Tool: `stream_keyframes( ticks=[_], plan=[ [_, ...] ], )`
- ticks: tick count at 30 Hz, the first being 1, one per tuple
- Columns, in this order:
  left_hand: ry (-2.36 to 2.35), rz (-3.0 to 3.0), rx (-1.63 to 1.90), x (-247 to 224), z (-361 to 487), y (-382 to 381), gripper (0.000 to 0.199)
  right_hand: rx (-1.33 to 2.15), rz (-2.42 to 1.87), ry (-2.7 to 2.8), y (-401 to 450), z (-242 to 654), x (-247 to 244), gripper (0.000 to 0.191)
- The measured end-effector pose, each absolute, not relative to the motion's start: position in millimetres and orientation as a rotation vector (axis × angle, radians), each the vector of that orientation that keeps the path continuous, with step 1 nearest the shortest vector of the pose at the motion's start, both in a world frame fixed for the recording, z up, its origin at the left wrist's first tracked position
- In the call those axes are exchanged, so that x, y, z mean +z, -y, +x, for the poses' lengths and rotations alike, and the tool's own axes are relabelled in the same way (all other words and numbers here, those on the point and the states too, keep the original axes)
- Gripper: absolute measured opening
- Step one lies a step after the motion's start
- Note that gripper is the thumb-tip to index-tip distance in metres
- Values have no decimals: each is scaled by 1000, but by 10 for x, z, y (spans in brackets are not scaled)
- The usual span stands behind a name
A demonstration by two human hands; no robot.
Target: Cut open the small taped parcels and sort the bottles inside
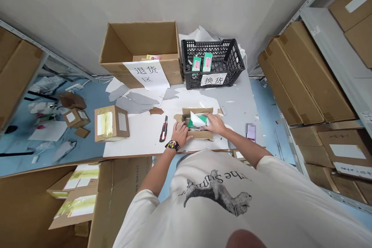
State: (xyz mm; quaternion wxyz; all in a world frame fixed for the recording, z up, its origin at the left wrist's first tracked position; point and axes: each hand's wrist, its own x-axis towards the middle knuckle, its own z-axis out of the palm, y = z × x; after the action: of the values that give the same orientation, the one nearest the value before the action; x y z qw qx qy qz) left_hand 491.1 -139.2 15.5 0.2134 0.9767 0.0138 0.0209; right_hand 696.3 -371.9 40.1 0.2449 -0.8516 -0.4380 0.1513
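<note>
A small cardboard box lies on the table with its flaps folded open. In it sits a green box, partly covered by a folded white sheet of paper. My left hand, below a patterned wristwatch, grips the left end of the cardboard box with bent fingers. At the opposite end, my right hand has its fingers curled over the right end of the green box. A red and black box cutter lies on the table left of my left hand.
Behind stand a large open carton and a black plastic crate holding green-and-pink boxes. A taped carton sits on the table's left, a phone on its right. Loaded shelves flank both sides; a big carton stands below left.
</note>
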Motion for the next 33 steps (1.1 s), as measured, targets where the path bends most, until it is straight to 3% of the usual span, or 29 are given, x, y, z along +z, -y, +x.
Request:
stream_keyframes(
  ticks=[6,12,20,27,33],
  plan=[
    [-300,2640,388,446,5103,1544,50,454,-2201,1278,3596,6846,420,82],
    [-169,2805,-168,560,5345,1509,26,571,-2092,1279,3522,7017,361,90],
    [-366,2793,-150,442,5269,1375,42,617,-2175,936,3617,7234,477,76],
    [-200,2644,108,408,5200,1338,81,386,-2141,707,3666,7207,768,86],
    [137,2650,15,202,5073,1344,60,269,-2052,703,3713,7200,1019,92]
  ],
)
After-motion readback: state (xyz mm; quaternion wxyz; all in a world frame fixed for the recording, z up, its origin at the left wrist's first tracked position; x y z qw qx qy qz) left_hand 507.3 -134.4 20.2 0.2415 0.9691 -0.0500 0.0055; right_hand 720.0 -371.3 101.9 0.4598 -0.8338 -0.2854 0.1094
